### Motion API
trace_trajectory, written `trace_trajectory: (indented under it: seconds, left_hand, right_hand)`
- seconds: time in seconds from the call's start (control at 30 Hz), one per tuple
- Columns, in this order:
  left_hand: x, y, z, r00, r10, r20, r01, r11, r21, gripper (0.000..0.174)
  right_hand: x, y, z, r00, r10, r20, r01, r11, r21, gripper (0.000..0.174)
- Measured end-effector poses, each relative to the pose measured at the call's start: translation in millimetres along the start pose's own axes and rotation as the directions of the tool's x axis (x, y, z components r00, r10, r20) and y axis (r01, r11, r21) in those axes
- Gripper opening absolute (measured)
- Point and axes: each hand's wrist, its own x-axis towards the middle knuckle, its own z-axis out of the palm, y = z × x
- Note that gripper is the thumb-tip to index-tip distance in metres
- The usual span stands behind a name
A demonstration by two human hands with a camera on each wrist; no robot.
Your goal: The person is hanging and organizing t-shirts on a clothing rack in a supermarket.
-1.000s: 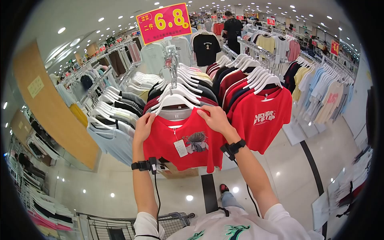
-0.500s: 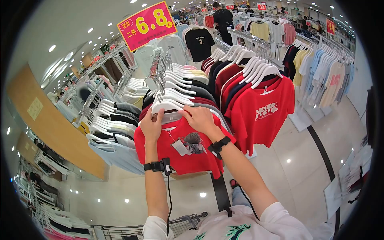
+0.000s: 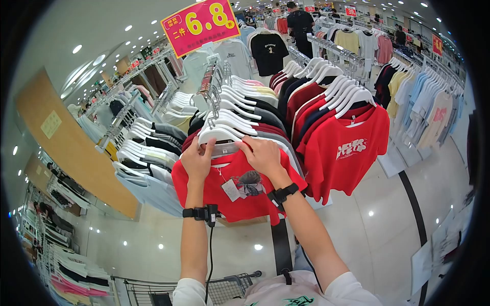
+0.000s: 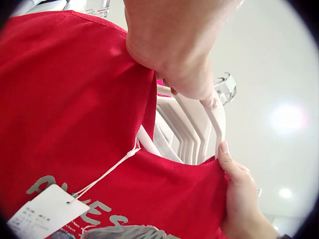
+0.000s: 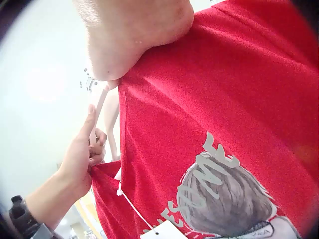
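Red shirt [image 3: 247, 209], left fingers [image 5: 97, 148], right fingers [image 3: 247, 148] pinching its neckline [image 4: 182, 170], lettering [image 5: 209, 173] legible only in wrist views

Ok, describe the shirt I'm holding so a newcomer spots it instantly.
Find the big pink sign reading 6.8. At the near end of the rack below it is a red shirt. Unlike the red top with white lettering to its right, it shows a grey printed head beside a dangling white tag.

We record a red fabric shirt [image 3: 240, 208] bearing grey lettering and a grey figure print; a white rectangular tag [image 3: 230, 190]; a white curved hanger [image 3: 217, 134]. We note a pink rectangular sign [image 3: 200, 29] with yellow numerals.
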Motion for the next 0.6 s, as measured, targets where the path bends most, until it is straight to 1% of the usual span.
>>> trace_trajectory:
  seconds: [0.03,0.07,0.1,0.17,0.2,0.23,0.27,0.33,0.37,0.47,0.57,0.6]
  left_hand:
    - [-0.3,-0.8,2.4,1.000,0.001,-0.008,-0.001,1.000,-0.009,0.044]
    - [-0.6,-4.9,5.6,1.000,0.010,-0.029,-0.011,0.998,-0.054,0.044]
    - [-0.2,2.7,1.1,1.000,0.000,-0.005,0.000,1.000,-0.015,0.044]
    - [-0.6,0.8,0.9,1.000,0.012,-0.004,-0.012,0.999,0.038,0.044]
    - [-0.9,1.8,1.0,1.000,-0.021,0.008,0.021,1.000,-0.015,0.044]
    - [-0.4,1.4,2.4,1.000,-0.011,-0.002,0.011,0.998,-0.059,0.043]
    - [-0.9,1.3,3.4,1.000,-0.015,0.001,0.015,0.997,-0.072,0.043]
    - [-0.9,-1.1,3.9,1.000,-0.024,0.003,0.024,0.995,-0.096,0.042]
    - [-0.3,-2.2,4.4,1.000,-0.026,0.001,0.026,0.994,-0.105,0.042]
    - [1.9,-0.3,1.9,0.999,-0.024,0.029,0.025,0.999,-0.030,0.042]
    - [2.4,-8.9,7.1,1.000,-0.016,0.013,0.017,0.996,-0.088,0.043]
    - [2.8,-5.2,6.9,1.000,-0.010,0.000,0.009,0.996,-0.091,0.044]
  right_hand:
    - [-0.6,0.5,-0.2,1.000,-0.004,-0.029,0.004,1.000,0.003,0.032]
    - [-0.6,1.0,-1.1,1.000,0.002,-0.028,-0.002,1.000,-0.005,0.032]
    - [0.3,0.2,-1.7,1.000,-0.004,-0.029,0.004,1.000,0.006,0.032]
    - [-1.3,0.0,-0.3,1.000,-0.001,-0.029,0.001,1.000,0.000,0.032]
    - [-1.3,1.7,1.4,0.999,-0.010,-0.038,0.010,1.000,0.002,0.032]
    - [-0.8,3.8,2.6,0.999,-0.021,-0.045,0.021,1.000,0.004,0.033]
    - [-0.9,5.0,3.6,0.999,-0.018,-0.031,0.018,1.000,-0.018,0.033]
    - [-0.6,4.7,3.5,0.999,-0.019,-0.040,0.019,1.000,0.005,0.035]
    - [0.0,4.6,3.4,0.999,-0.026,-0.048,0.027,1.000,0.015,0.037]
    - [0.9,4.2,2.9,0.999,-0.015,-0.044,0.017,0.999,0.037,0.037]
    - [1.8,4.1,2.5,0.999,-0.010,-0.037,0.010,1.000,0.005,0.038]
    - [3.5,4.9,4.0,0.997,-0.040,-0.072,0.042,0.999,0.034,0.038]
